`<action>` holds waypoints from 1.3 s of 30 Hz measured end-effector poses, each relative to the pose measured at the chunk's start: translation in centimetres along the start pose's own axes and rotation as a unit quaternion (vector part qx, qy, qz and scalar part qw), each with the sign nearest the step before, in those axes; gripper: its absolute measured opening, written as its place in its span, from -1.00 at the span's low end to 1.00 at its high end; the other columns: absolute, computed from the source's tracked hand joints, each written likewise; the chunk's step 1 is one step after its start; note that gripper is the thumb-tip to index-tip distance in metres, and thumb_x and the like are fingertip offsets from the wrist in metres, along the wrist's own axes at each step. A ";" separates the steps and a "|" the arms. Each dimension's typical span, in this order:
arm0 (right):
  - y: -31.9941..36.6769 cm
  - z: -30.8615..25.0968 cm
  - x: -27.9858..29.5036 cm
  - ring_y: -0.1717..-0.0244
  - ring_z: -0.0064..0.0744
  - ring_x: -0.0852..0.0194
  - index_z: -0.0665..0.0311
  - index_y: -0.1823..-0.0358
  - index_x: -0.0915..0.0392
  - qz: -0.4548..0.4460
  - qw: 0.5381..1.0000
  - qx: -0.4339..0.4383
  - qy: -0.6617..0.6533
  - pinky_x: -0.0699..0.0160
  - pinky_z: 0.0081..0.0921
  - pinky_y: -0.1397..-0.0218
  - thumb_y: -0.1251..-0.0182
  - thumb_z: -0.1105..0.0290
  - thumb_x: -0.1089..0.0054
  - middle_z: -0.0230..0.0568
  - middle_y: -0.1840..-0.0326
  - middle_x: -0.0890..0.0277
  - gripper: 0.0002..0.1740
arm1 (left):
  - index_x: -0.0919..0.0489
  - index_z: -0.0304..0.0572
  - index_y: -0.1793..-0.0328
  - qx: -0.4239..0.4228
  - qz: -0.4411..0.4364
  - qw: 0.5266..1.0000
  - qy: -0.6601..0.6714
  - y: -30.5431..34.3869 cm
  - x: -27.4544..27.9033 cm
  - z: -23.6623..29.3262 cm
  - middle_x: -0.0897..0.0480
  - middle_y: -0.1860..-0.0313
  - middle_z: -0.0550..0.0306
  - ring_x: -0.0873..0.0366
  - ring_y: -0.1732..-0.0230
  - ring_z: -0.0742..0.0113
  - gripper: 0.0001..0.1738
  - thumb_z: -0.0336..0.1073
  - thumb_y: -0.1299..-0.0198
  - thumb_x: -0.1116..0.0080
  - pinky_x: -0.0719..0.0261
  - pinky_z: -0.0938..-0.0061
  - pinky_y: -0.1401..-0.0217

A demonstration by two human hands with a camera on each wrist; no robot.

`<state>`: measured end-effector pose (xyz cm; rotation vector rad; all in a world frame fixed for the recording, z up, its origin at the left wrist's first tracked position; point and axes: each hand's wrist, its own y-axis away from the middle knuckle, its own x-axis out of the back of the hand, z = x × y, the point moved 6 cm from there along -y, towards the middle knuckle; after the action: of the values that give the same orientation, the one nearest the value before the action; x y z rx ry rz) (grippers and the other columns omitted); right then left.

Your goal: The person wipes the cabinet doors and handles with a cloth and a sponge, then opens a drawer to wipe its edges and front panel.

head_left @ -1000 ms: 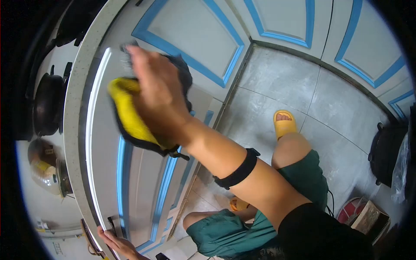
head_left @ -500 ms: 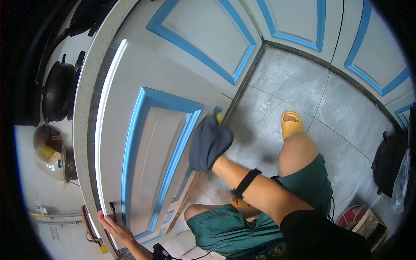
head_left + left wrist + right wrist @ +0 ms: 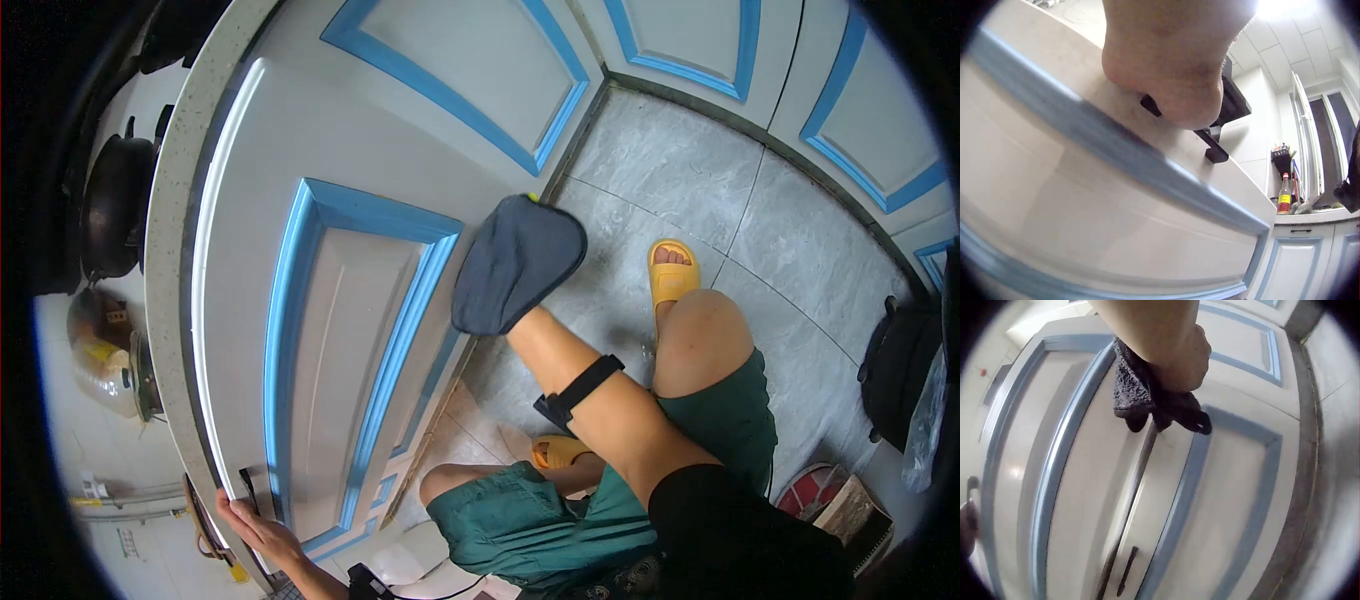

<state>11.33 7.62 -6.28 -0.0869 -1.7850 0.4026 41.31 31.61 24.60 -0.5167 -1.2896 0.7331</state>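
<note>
My left hand [image 3: 262, 530] rests on the white top edge of a cabinet front [image 3: 345, 300], beside a black handle [image 3: 249, 488]. This front is off-white with a raised blue frame. In the left wrist view, the left hand [image 3: 1172, 75] hides part of that handle. A dark grey cleaning cloth [image 3: 520, 265] covers my right hand in the head view, near the front's lower side; a bit of yellow shows at its far edge. In the right wrist view, the right hand [image 3: 1188, 369] has curled fingers gripping the cloth [image 3: 1138, 394], which bunches beneath it against the cabinet.
A speckled countertop edge [image 3: 175, 200] runs along the left, with a dark pot [image 3: 115, 205] and a glass jar [image 3: 110, 375] beyond. Grey floor tiles [image 3: 610, 210] lie by my yellow slipper [image 3: 673, 270]. A black bag [image 3: 895, 370] stands at the right.
My right hand has swept the cloth from near the top edge down to the lower side of the cabinet front. The cloth's grey side now faces up instead of yellow. My left hand keeps its place.
</note>
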 end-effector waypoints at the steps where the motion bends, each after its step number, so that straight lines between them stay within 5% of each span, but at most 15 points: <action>1: 0.5 -1.2 0.4 -0.15 -0.23 -0.56 0.02 0.04 -0.68 -0.005 1.000 0.007 0.019 -0.36 -0.12 -0.25 -0.46 0.07 -0.02 -0.23 -0.04 -0.68 -0.69 | -0.38 -0.33 -0.28 -0.005 0.002 1.000 -0.019 0.0 0.2 -0.2 -0.35 0.15 0.20 -0.22 0.18 0.45 -0.57 -0.10 -0.62 0.26 -0.21 0.56 0.07; 3: 0.3 -2.8 -1.9 -0.17 -0.24 -0.55 0.02 0.00 -0.68 0.007 0.972 -0.013 0.233 -0.36 -0.16 -0.27 -0.41 0.11 -0.08 -0.23 -0.06 -0.67 -0.70 | -0.38 -0.33 -0.30 0.005 0.007 1.000 -0.026 0.1 0.2 -0.3 -0.36 0.12 0.19 -0.23 0.16 0.45 -0.56 -0.09 -0.62 0.26 -0.23 0.55 0.04; 6: -0.3 -5.3 -8.9 -0.20 -0.26 -0.54 0.03 -0.07 -0.67 0.017 0.846 -0.048 0.531 -0.36 -0.22 -0.30 -0.34 0.17 -0.17 -0.22 -0.09 -0.67 -0.67 | -0.37 -0.34 -0.32 0.016 0.010 1.000 -0.013 -0.1 -0.2 -0.2 -0.37 0.10 0.18 -0.24 0.13 0.45 -0.54 -0.09 -0.61 0.25 -0.25 0.53 0.01; 9: 0.4 1.5 0.7 -0.12 -0.33 -0.53 0.03 -0.08 -0.65 -0.015 0.897 0.043 0.440 -0.36 -0.31 -0.24 -0.41 0.18 -0.08 -0.27 -0.03 -0.65 -0.68 | -0.37 -0.34 -0.32 -0.018 0.021 0.999 -0.023 0.1 0.0 0.0 -0.37 0.09 0.19 -0.25 0.12 0.45 -0.53 -0.08 -0.61 0.23 -0.25 0.53 -0.01; 12: -0.8 4.5 3.4 -0.02 -0.34 -0.54 0.05 -0.05 -0.65 0.027 0.997 -0.006 0.076 -0.32 -0.25 -0.20 -0.48 0.13 0.01 -0.26 0.05 -0.64 -0.67 | -0.39 -0.33 -0.30 -0.007 0.024 1.000 -0.004 -0.2 0.1 -0.4 -0.38 0.12 0.20 -0.25 0.15 0.47 -0.55 -0.07 -0.60 0.22 -0.24 0.55 0.03; 14: -0.8 3.0 2.5 -0.13 -0.13 -0.56 0.12 0.04 -0.73 -0.038 0.998 0.036 0.038 -0.23 0.03 -0.33 -0.41 0.17 -0.01 -0.08 -0.07 -0.67 -0.65 | -0.39 -0.31 -0.28 -0.001 0.012 1.000 -0.003 -0.2 0.1 -0.6 -0.39 0.14 0.22 -0.25 0.18 0.49 -0.56 -0.07 -0.60 0.21 -0.23 0.57 0.06; 16: -1.1 2.2 1.5 -0.05 -0.16 -0.58 0.13 0.14 -0.70 -0.062 0.971 -0.073 0.219 -0.28 -0.02 -0.28 -0.41 0.17 -0.01 -0.11 0.04 -0.68 -0.69 | -0.40 -0.30 -0.26 0.005 0.024 1.000 0.012 -0.1 0.0 -0.7 -0.38 0.17 0.24 -0.24 0.20 0.50 -0.57 -0.08 -0.60 0.20 -0.21 0.58 0.08; 18: -0.6 3.5 7.8 0.13 -0.28 -0.60 0.12 0.29 -0.57 -0.171 0.981 -0.012 0.094 -0.45 -0.30 -0.07 -0.43 0.23 -0.01 -0.22 0.26 -0.67 -0.79 | -0.40 -0.30 -0.26 0.015 0.023 0.999 0.022 0.0 -0.1 -0.7 -0.38 0.18 0.25 -0.23 0.20 0.51 -0.58 -0.08 -0.60 0.20 -0.21 0.58 0.09; 21: -1.0 4.0 4.2 0.18 -0.29 -0.62 0.15 0.25 -0.55 0.006 0.992 -0.126 -0.002 -0.50 -0.47 0.04 -0.43 0.26 -0.01 -0.22 0.35 -0.63 -0.82 | -0.40 -0.30 -0.27 0.027 0.014 0.999 0.031 -0.1 -0.2 -0.4 -0.38 0.18 0.24 -0.23 0.20 0.50 -0.58 -0.09 -0.60 0.20 -0.21 0.58 0.08; 24: -0.6 6.6 6.8 0.13 -0.24 -0.62 0.19 0.15 -0.60 -0.024 0.985 -0.168 0.026 -0.53 -0.41 0.04 -0.43 0.26 -0.02 -0.13 0.31 -0.63 -0.78 | -0.40 -0.31 -0.27 0.022 0.015 0.999 0.039 -0.1 -0.5 -0.1 -0.38 0.17 0.23 -0.24 0.19 0.49 -0.57 -0.09 -0.60 0.21 -0.21 0.57 0.07; 26: -2.9 5.7 1.9 0.02 -0.22 -0.60 0.21 0.09 -0.64 0.051 0.983 -0.171 -0.039 -0.49 -0.34 -0.08 -0.40 0.27 -0.09 -0.15 0.25 -0.67 -0.77 | -0.40 -0.31 -0.28 0.026 0.012 0.999 0.031 0.0 -0.3 -0.3 -0.38 0.18 0.23 -0.23 0.19 0.48 -0.57 -0.09 -0.60 0.21 -0.21 0.57 0.06; 28: -2.8 4.8 1.8 -0.05 -0.19 -0.57 0.25 0.02 -0.64 0.163 0.923 -0.231 -0.263 -0.47 -0.29 -0.16 -0.37 0.32 -0.15 -0.14 0.18 -0.68 -0.75 | -0.40 -0.31 -0.27 0.010 0.010 1.000 0.028 0.1 -0.3 0.0 -0.36 0.20 0.25 -0.22 0.20 0.49 -0.58 -0.09 -0.60 0.22 -0.21 0.56 0.07; 30: -0.1 4.7 5.7 -0.09 -0.13 -0.56 0.29 -0.05 -0.59 0.292 0.680 -0.317 -0.593 -0.47 -0.25 -0.21 -0.33 0.39 -0.21 -0.09 0.11 -0.66 -0.71 | -0.40 -0.30 -0.27 0.006 0.010 0.999 0.031 -0.1 -0.5 0.2 -0.35 0.20 0.25 -0.22 0.20 0.48 -0.58 -0.10 -0.60 0.22 -0.21 0.56 0.06; 34: -0.2 5.0 11.9 -0.06 -0.04 -0.55 0.36 -0.05 -0.57 0.420 0.755 -0.144 -0.482 -0.51 -0.24 -0.18 -0.27 0.47 -0.25 -0.03 0.02 -0.58 -0.68 | -0.39 -0.31 -0.27 0.025 0.007 0.999 0.029 -0.1 -0.2 -0.1 -0.38 0.15 0.21 -0.26 0.15 0.45 -0.58 -0.10 -0.60 0.22 -0.24 0.55 0.00; 39: 0.3 5.7 15.2 0.02 0.00 -0.61 0.29 0.03 -0.60 0.478 0.745 -0.022 -0.466 -0.61 -0.22 -0.08 -0.24 0.52 -0.26 -0.09 0.07 -0.61 -0.74 | -0.38 -0.32 -0.29 0.012 0.003 0.999 0.040 0.1 -0.3 0.2 -0.43 0.06 0.15 -0.33 0.08 0.40 -0.56 -0.09 -0.60 0.23 -0.29 0.53 -0.09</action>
<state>1.98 10.80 6.65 -1.0278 -2.6383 1.3161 41.09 31.48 24.35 -0.5250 -1.2049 0.7250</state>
